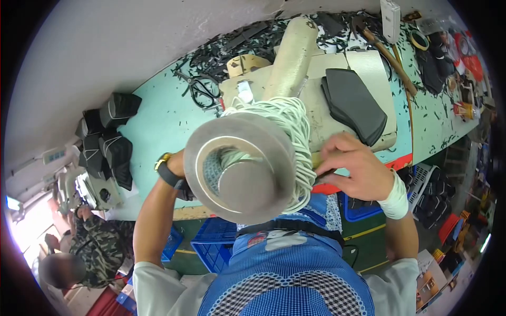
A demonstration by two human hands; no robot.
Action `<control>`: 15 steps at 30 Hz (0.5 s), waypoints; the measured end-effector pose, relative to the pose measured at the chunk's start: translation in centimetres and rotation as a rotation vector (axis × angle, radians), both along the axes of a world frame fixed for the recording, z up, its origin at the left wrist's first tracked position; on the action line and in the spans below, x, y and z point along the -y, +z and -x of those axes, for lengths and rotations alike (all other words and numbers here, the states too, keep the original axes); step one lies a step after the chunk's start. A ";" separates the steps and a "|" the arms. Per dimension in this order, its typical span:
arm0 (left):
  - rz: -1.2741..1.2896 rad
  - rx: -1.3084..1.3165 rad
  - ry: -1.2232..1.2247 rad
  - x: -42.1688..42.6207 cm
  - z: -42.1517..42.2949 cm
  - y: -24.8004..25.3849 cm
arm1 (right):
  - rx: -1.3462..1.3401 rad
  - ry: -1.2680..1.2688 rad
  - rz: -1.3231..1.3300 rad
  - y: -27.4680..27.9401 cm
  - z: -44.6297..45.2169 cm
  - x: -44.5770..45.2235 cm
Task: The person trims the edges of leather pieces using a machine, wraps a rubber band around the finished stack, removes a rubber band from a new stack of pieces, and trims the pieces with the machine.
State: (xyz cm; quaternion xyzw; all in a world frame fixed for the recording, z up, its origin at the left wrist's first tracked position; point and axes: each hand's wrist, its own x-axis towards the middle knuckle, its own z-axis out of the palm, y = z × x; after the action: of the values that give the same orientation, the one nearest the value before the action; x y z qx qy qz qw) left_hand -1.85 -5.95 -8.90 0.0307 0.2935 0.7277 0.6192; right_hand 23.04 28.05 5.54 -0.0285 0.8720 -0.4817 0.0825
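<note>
A round grey flanged object (240, 124) fills the middle of the view, and a thick bundle of pale green cord (298, 126) hangs around its far and right sides. It covers most of my left hand (178, 163), whose fingers are hidden; the wrist wears a gold watch and a dark band. Something black (184, 190) shows just below that hand. To the right of the cord, my right hand (352, 164) has its thumb and fingers curled together at the table's near edge, by a small dark bit. Beyond it lies a stack of dark grey cut pieces (356, 102).
Behind the cord, a cream padded post (292, 55) rises from the bench. Scissors (203, 90), a hammer (390, 55) and black scraps lie around it. Black bundles (108, 139) sit at left. Blue crates (213, 239) stand below; another person (100, 242) is at lower left.
</note>
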 end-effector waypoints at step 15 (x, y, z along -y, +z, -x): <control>0.638 0.150 0.042 -0.8 -1.9 4.5 | -0.222 -0.071 -0.238 -2.1 2.4 3.8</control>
State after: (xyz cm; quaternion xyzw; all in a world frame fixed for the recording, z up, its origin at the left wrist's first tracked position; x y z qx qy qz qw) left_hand 0.07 -5.11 -4.44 -0.2246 0.4609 0.6119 0.6022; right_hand 20.64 24.22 3.47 -0.0407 0.9271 -0.3716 -0.0284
